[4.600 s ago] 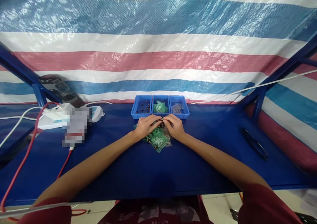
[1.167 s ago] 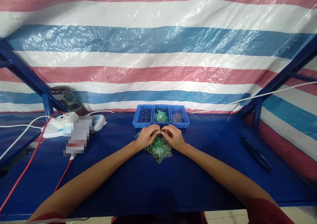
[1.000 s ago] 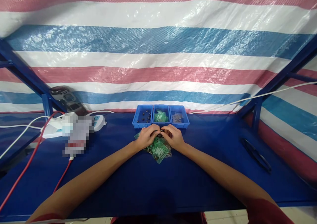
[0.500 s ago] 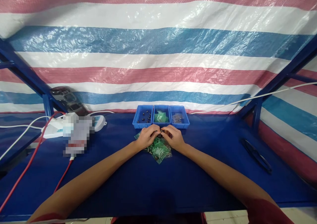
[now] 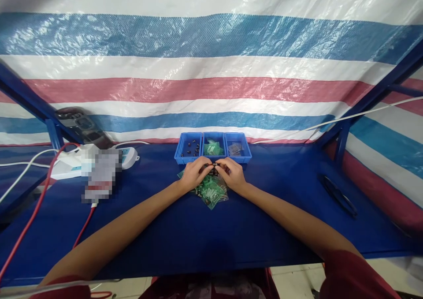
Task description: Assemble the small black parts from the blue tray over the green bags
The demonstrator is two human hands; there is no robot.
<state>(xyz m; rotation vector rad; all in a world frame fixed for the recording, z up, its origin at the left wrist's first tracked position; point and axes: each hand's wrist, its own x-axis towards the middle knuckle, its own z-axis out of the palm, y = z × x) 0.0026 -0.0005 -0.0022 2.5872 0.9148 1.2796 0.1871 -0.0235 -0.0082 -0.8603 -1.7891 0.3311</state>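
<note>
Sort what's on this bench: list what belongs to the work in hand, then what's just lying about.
In use:
left hand
right hand
small dark part pinched between both
green pile
three blue bins

Lying about:
power strip
red cable
black tool
dark device

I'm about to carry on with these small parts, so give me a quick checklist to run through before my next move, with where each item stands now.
1. Both hands on the work: left hand and right hand meet fingertip to fingertip over the pile of green bags: ok.
2. A small dark part sits between the fingertips; how firmly it is held: cannot tell.
3. Three blue trays stand just beyond the hands, unblocked: ok.
4. Left tray holds dark parts, middle holds green bags, right holds clear bags: ok.
5. Red cable and power strip lie far left, apart from the hands: ok.
</note>
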